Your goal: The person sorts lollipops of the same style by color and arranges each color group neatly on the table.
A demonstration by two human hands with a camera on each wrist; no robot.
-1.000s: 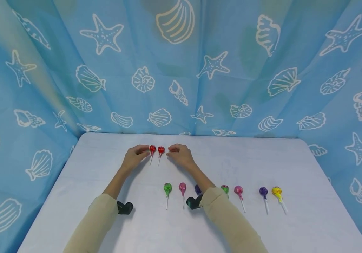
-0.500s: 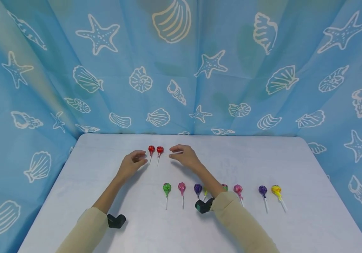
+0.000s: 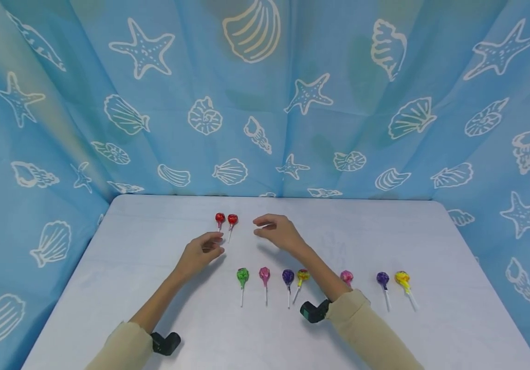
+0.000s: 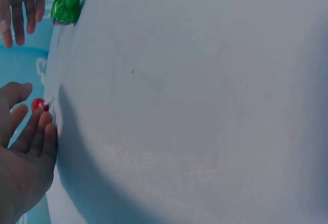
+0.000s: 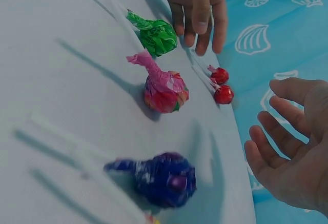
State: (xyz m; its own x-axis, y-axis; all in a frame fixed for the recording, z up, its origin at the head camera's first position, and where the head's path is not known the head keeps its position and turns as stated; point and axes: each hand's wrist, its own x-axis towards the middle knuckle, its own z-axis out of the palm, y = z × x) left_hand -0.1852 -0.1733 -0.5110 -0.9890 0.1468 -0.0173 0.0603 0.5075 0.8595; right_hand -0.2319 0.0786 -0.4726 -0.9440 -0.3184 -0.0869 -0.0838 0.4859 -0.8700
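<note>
The left hand (image 3: 198,255) has been drawn toward the near side, the right hand (image 3: 281,233) rightward; nothing is held in the loosely bent fingers (image 5: 279,133). Two round red lollipops (image 3: 233,219) are laid side by side near the far edge; their white sticks (image 3: 230,235) are probably best left unbrushed. The white counter (image 3: 153,221) is backed by a blue shell-print curtain (image 3: 265,97).

Head view bright with soft shadows; 2 wrist views dimmer.
</note>
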